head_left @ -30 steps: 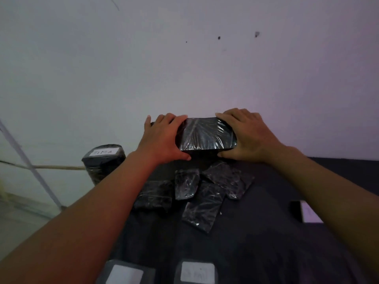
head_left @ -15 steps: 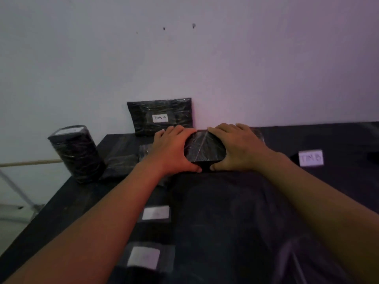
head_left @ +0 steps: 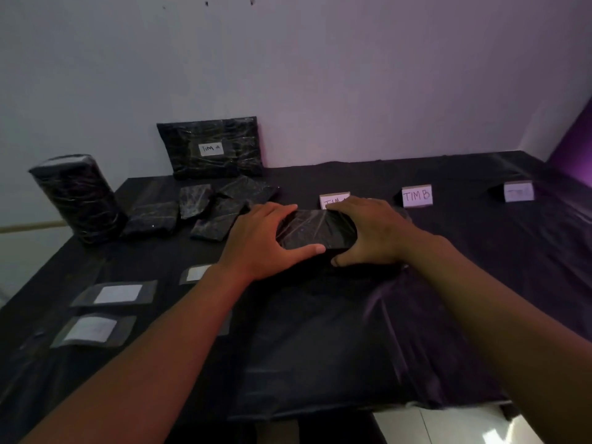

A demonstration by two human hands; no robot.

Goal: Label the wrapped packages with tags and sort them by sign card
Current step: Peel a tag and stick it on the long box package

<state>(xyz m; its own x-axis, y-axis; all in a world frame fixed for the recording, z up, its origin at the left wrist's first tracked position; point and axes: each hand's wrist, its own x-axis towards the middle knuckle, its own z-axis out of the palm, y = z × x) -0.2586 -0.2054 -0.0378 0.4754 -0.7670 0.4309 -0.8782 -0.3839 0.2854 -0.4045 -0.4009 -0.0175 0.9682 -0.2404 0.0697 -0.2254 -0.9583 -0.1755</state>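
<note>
worktop (head_left: pixel 480 251): covered in black sheet with a faint purple sheen
held package (head_left: pixel 315 230): black under glossy clear wrap, pale streaks of glare
flat package at the wall (head_left: pixel 213 149): black, white tag with dark lettering
cylinder package (head_left: pixel 77 200): black, white top
small packages (head_left: pixel 195 200): black, shiny creases
sign cards (head_left: pixel 416 196): white, dark handwriting
loose tags (head_left: pixel 118 293): white on grey backing
wall (head_left: pixel 320 75): pale grey, violet tint to the right
</note>
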